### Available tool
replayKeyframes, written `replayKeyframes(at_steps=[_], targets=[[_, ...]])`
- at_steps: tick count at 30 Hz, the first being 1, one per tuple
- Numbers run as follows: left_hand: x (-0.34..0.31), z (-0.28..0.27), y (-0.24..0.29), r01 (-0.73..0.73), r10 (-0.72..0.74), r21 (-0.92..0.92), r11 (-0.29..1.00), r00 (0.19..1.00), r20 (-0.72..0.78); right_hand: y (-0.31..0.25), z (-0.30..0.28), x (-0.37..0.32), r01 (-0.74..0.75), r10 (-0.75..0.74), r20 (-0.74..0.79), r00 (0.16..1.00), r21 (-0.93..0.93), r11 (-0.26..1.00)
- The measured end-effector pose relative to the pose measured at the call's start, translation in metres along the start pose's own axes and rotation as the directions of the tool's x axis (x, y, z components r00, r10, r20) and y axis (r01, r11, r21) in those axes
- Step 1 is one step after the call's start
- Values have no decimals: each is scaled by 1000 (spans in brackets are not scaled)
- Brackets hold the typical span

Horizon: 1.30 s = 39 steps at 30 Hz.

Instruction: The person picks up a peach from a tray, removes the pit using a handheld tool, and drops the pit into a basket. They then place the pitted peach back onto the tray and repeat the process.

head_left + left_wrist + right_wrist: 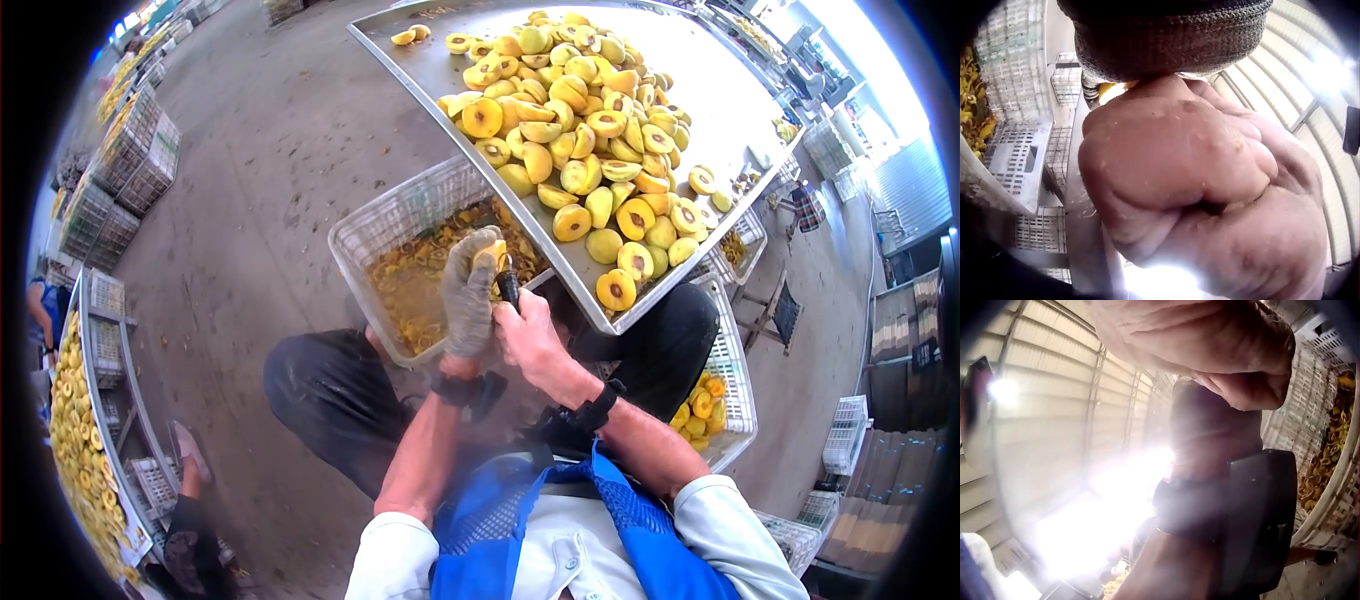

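My gloved left hand (468, 300) grips a yellow halved fruit (492, 256) over a crate, its fingers curled round it. The bare right hand (528, 335) holds a tool with a black handle (509, 284), its tip against the fruit. Both hands are close together. In the left wrist view the bare right hand (1179, 156) fills the middle, below the glove's knitted fabric (1172, 40). The right wrist view shows the bare hand (1210, 344) at the top, with the other wrist's black strap (1191, 503) below; the fruit is hidden there.
A metal tray (400, 62) heaped with fruit halves (570, 92) stands ahead, its near corner just right of my hands. Below lies a white crate (350, 245) of scraps. Another crate (740, 400) with yellow pieces is beside my right leg. Stacked crates (135, 160) stand at left.
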State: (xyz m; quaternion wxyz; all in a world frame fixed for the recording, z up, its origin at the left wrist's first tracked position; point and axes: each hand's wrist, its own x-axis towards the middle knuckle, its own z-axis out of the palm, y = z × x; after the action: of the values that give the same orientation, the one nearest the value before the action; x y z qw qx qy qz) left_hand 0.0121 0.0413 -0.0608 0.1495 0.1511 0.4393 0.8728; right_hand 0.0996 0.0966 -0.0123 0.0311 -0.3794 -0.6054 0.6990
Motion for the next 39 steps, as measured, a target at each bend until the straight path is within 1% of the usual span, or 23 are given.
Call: replayKeyframes(at_steps=[2, 3, 4, 6, 8, 9, 11, 13, 15, 16, 17, 18, 20, 24, 26, 30, 32, 33, 34, 35, 36, 38, 39], targets=[[1, -2, -1, -7, 8, 22, 1000, 1000, -5, 0, -2, 1, 71, -65, 71, 995, -86, 994], [1, -3, 0, -2, 1, 22, 1000, 1000, 9, 8, -4, 6, 66, -61, 70, 996, -81, 994], [2, -4, 0, 4, -5, 20, 1000, 1000, 25, 15, -5, 13, 185, -176, 63, 982, -189, 964], [2, -9, -3, 44, -44, -14, 999, 998, 40, 22, -6, 18, 297, -289, 73, 955, -299, 907], [1, -12, -10, 93, -90, -48, 995, 994, 63, 23, -7, 14, 326, -329, 54, 943, -362, 874], [1, -11, -10, 112, -106, -105, 988, 993, 57, 19, -8, 12, 326, -329, 53, 943, -361, 874], [-2, -13, -11, 135, -128, -160, 978, 990, 51, 10, -11, 3, 181, -161, 96, 982, -265, 947], [-4, -10, -4, 232, -211, -318, 919, 972, 99, 6, -13, 0, 176, -155, 101, 983, -247, 953], [-3, -10, -2, 247, -227, -294, 923, 969, 102, 11, -15, 0, 164, -141, 112, 984, -231, 959], [-2, -11, -1, 260, -239, -266, 928, 965, 110, 19, -16, 5, 291, -274, 96, 957, -317, 903], [-2, -9, -2, 286, -262, -322, 902, 958, 118, 25, -18, 9, 405, -404, 92, 910, -401, 822], [-3, -9, 0, 285, -262, -323, 902, 958, 115, 28, -18, 11, 405, -402, 94, 911, -402, 822], [-5, -9, 2, 336, -309, -345, 876, 942, 133, 34, -22, 13, 499, -507, 125, 853, -482, 720], [-5, -14, 2, 361, -343, -254, 897, 932, 116, 32, -30, 6, 462, -472, 160, 867, -612, 642], [-2, -17, -3, 421, -409, -219, 880, 907, 100, 30, -33, 7, 428, -411, 194, 891, -660, 618], [0, -22, -15, 402, -394, -210, 891, 916, 79, 40, -40, 16, 482, -470, 213, 857, -654, 583], [0, -25, -21, 380, -367, -227, 897, 925, 99, 49, -46, 28, 621, -556, 290, 779, -479, 620], [0, -24, -19, 380, -367, -226, 897, 925, 98, 40, -46, 24, 620, -555, 290, 780, -479, 621], [0, -22, -15, 381, -362, -263, 886, 924, 120, 23, -44, 14, 388, -304, 289, 908, -303, 870], [-1, -20, -13, 383, -357, -299, 874, 924, 141, 15, -44, 8, 72, -28, 340, 940, -119, 990], [-1, -21, -14, 384, -358, -299, 874, 923, 140, 16, -44, 8, 70, -25, 341, 940, -120, 990], [-1, -20, -16, 357, -335, -288, 889, 934, 125, 17, -45, 8, -200, 98, 460, 882, 178, 963], [-1, -19, -15, 357, -335, -288, 889, 934, 124, 17, -45, 8, -200, 98, 461, 882, 177, 964]])
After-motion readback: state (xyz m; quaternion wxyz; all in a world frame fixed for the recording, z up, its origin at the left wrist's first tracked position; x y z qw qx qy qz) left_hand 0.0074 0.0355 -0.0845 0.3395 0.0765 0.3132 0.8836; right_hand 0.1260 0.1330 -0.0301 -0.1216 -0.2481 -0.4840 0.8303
